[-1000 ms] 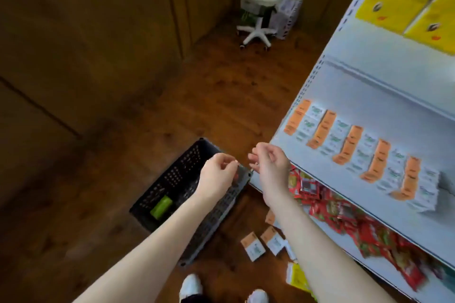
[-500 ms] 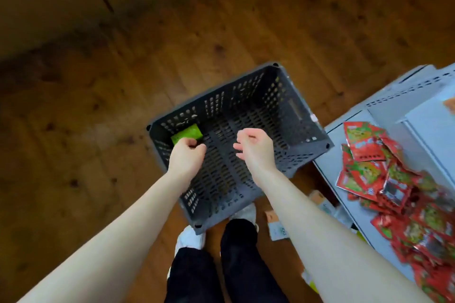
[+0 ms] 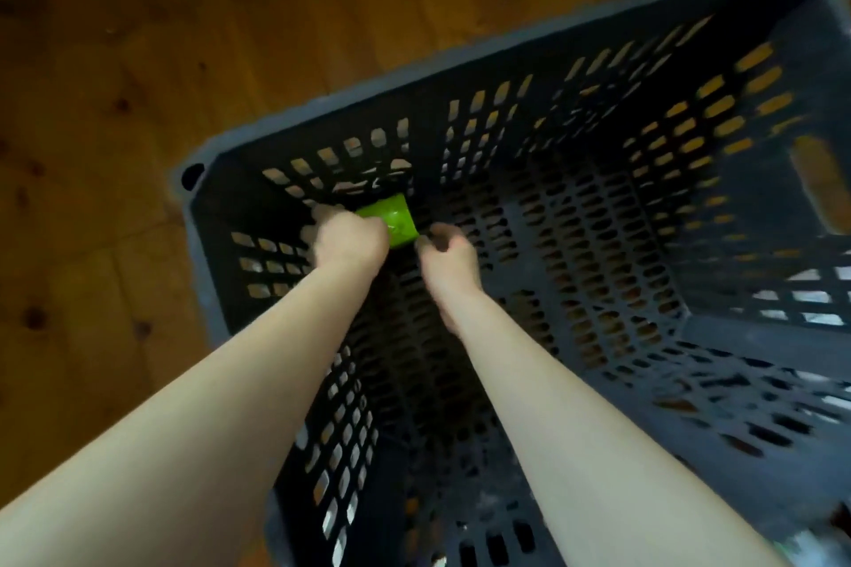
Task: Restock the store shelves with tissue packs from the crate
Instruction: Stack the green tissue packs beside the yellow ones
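A single green tissue pack [image 3: 393, 219] lies at the bottom of the dark grey perforated crate [image 3: 460, 74], near its far left corner. Both my arms reach deep into the crate. My left hand [image 3: 350, 239] covers the pack's left part, fingers curled over it in a grip. My right hand [image 3: 449, 251] is just to the right of the pack, its loosely curled fingertips at the pack's lower right corner with nothing seen inside them. Motion blur softens both hands.
The crate stands on a brown wooden floor [image 3: 92, 106] and fills most of the view. Apart from the green pack, its slotted bottom [image 3: 575, 244] shows no other packs. The shelves are out of view.
The view dropped from the shelf to straight down into the crate. Both hands went from above the rim to the crate's bottom, and my left hand closed over the green pack.
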`<control>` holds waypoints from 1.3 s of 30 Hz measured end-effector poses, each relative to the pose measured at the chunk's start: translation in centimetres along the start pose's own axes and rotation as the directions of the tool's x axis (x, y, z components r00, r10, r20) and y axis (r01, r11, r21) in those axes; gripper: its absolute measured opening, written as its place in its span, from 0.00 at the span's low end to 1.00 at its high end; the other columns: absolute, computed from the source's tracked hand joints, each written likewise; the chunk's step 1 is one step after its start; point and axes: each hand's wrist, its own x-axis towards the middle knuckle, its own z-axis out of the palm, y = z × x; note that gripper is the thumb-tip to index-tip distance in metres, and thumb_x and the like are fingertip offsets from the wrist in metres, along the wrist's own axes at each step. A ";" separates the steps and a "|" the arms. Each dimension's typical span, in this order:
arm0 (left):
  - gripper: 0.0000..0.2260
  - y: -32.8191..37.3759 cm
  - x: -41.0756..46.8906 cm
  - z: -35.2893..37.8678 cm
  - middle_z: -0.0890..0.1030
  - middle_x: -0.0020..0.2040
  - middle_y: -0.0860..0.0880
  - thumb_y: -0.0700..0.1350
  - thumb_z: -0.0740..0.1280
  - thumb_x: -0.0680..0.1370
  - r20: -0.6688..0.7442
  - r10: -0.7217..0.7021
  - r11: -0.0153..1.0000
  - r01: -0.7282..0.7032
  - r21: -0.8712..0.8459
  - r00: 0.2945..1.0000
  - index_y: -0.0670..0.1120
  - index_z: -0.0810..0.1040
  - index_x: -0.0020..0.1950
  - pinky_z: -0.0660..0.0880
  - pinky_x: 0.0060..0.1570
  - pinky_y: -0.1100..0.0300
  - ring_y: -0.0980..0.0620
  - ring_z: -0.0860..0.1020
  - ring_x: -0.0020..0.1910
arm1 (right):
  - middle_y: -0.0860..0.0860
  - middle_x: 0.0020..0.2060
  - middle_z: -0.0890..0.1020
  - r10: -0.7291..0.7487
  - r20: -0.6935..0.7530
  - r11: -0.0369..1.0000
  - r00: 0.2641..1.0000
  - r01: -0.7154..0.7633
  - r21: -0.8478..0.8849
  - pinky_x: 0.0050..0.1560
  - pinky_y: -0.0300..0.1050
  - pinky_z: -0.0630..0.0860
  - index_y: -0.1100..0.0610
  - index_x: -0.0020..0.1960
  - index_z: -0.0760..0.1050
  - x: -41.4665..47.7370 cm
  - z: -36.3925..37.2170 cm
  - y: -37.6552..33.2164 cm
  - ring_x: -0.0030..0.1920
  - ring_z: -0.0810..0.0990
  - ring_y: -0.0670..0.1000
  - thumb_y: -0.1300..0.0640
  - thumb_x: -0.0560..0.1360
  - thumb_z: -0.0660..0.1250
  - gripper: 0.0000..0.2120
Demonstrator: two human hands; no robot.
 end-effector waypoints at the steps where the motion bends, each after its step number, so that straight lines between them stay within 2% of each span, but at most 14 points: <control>1: 0.23 -0.1 0.6 0.5 0.66 0.67 0.38 0.44 0.62 0.76 -0.019 -0.045 0.997 0.043 -0.062 0.999 0.39 0.63 0.69 0.68 0.65 0.48 0.38 0.69 0.64 | 0.56 0.65 0.73 -0.018 0.011 1.000 1.000 0.018 -0.008 0.61 0.44 0.68 0.56 0.69 0.66 1.0 0.6 0.0 0.64 0.72 0.55 0.56 0.79 0.59 0.19; 4: 0.23 -0.3 1.7 1.7 0.63 0.70 0.39 0.43 0.61 0.77 -0.055 -0.140 0.974 0.127 -0.187 0.989 0.40 0.61 0.71 0.64 0.68 0.48 0.39 0.65 0.68 | 0.56 0.69 0.69 -0.025 0.060 1.000 0.998 0.025 0.001 0.66 0.45 0.64 0.56 0.71 0.64 2.9 1.9 0.0 0.68 0.68 0.56 0.54 0.80 0.57 0.20; 6: 0.24 -0.9 2.4 2.2 0.64 0.70 0.39 0.44 0.61 0.77 -0.070 -0.180 0.962 0.161 -0.220 0.981 0.40 0.61 0.71 0.64 0.68 0.48 0.40 0.65 0.69 | 0.57 0.65 0.73 0.008 0.048 1.000 0.999 -0.009 0.022 0.63 0.46 0.67 0.58 0.69 0.68 2.8 2.2 0.5 0.65 0.71 0.57 0.54 0.81 0.55 0.18; 9: 0.25 -2.2 3.2 2.4 0.66 0.68 0.39 0.49 0.60 0.77 -0.045 -0.226 0.932 0.203 -0.300 0.973 0.41 0.61 0.71 0.67 0.66 0.46 0.39 0.68 0.66 | 0.55 0.48 0.78 0.118 0.023 0.989 0.993 -0.119 0.087 0.51 0.46 0.71 0.59 0.58 0.73 2.0 1.4 1.2 0.52 0.76 0.56 0.48 0.80 0.56 0.17; 11: 0.24 -2.7 3.0 2.5 0.67 0.68 0.39 0.51 0.59 0.78 0.004 -0.232 0.918 0.221 -0.330 0.973 0.41 0.61 0.71 0.68 0.65 0.47 0.39 0.68 0.65 | 0.51 0.39 0.75 0.225 -0.015 0.963 0.974 -0.220 0.156 0.50 0.47 0.72 0.58 0.46 0.71 1.4 0.5 1.4 0.48 0.75 0.54 0.44 0.77 0.61 0.16; 13: 0.22 -2.8 2.6 2.9 0.68 0.67 0.38 0.51 0.57 0.79 0.038 -0.208 0.924 0.209 -0.320 0.977 0.41 0.62 0.70 0.68 0.64 0.49 0.39 0.68 0.65 | 0.53 0.43 0.76 0.313 -0.026 0.924 0.949 -0.298 0.241 0.57 0.53 0.75 0.56 0.38 0.67 1.3 0.1 1.7 0.50 0.76 0.56 0.44 0.72 0.68 0.17; 15: 0.22 -2.8 2.3 3.6 0.67 0.68 0.38 0.51 0.56 0.80 0.028 -0.180 0.936 0.180 -0.303 0.983 0.42 0.63 0.70 0.67 0.65 0.49 0.39 0.68 0.66 | 0.58 0.49 0.79 0.333 -0.058 0.909 0.941 -0.304 0.286 0.58 0.56 0.76 0.56 0.36 0.68 1.3 -0.2 2.1 0.52 0.78 0.59 0.51 0.69 0.73 0.15; 20: 0.24 -2.2 0.6 4.0 0.69 0.67 0.38 0.55 0.61 0.77 0.068 -0.136 0.939 0.150 -0.310 0.988 0.42 0.68 0.68 0.68 0.65 0.49 0.39 0.68 0.65 | 0.56 0.48 0.79 0.305 -0.166 0.895 0.938 -0.223 0.386 0.55 0.50 0.76 0.57 0.46 0.70 -0.1 -3.0 2.3 0.49 0.78 0.55 0.60 0.70 0.69 0.09; 25: 0.14 0.1 -6.7 0.4 0.76 0.56 0.43 0.49 0.71 0.73 0.257 -0.095 0.862 0.208 -0.462 0.962 0.43 0.72 0.52 0.74 0.59 0.46 0.42 0.76 0.56 | 0.54 0.45 0.77 0.268 -0.108 0.867 0.957 -0.191 0.461 0.43 0.45 0.73 0.58 0.55 0.71 -6.5 -8.2 -0.4 0.42 0.76 0.48 0.61 0.73 0.65 0.11; 28: 0.09 1.4 -11.7 -2.9 0.77 0.51 0.44 0.44 0.71 0.74 0.285 -0.024 0.845 0.172 -0.507 0.958 0.46 0.71 0.41 0.76 0.47 0.53 0.45 0.77 0.49 | 0.56 0.52 0.78 0.231 -0.038 0.862 0.972 -0.186 0.472 0.49 0.43 0.74 0.60 0.60 0.70 -12.1 -10.8 -2.4 0.50 0.78 0.51 0.63 0.74 0.64 0.15; 31: 0.08 2.4 -17.2 -6.6 0.77 0.45 0.46 0.41 0.70 0.73 0.296 0.070 0.848 0.100 -0.520 0.953 0.47 0.71 0.40 0.71 0.35 0.60 0.51 0.75 0.40 | 0.54 0.50 0.80 0.203 0.020 0.831 0.979 -0.183 0.525 0.62 0.50 0.72 0.59 0.56 0.73 -18.1 -13.2 -5.0 0.54 0.78 0.53 0.61 0.75 0.64 0.10; 33: 0.07 3.4 -21.1 -9.4 0.77 0.43 0.46 0.39 0.69 0.73 0.326 0.112 0.836 0.088 -0.541 0.939 0.47 0.72 0.40 0.71 0.34 0.61 0.52 0.75 0.39 | 0.51 0.47 0.81 0.191 0.046 0.811 0.981 -0.184 0.556 0.63 0.50 0.70 0.56 0.52 0.74 -22.1 -14.8 -7.3 0.54 0.78 0.53 0.56 0.76 0.65 0.06; 35: 0.07 4.7 -25.2 -12.4 0.77 0.41 0.46 0.37 0.69 0.73 0.353 0.153 0.820 0.080 -0.567 0.923 0.46 0.72 0.40 0.72 0.36 0.60 0.51 0.75 0.38 | 0.52 0.50 0.81 0.154 0.019 0.826 0.988 -0.139 0.547 0.63 0.50 0.70 0.57 0.54 0.74 -26.2 -16.3 -9.8 0.55 0.78 0.53 0.54 0.76 0.66 0.10; 39: 0.08 7.2 -33.8 -18.2 0.76 0.39 0.48 0.37 0.67 0.74 0.363 0.199 0.787 0.072 -0.612 0.910 0.46 0.72 0.38 0.73 0.36 0.61 0.50 0.76 0.40 | 0.57 0.56 0.80 0.110 -0.126 0.838 0.986 -0.024 0.546 0.63 0.54 0.71 0.61 0.61 0.73 -34.5 -18.8 -14.4 0.56 0.79 0.55 0.56 0.74 0.68 0.17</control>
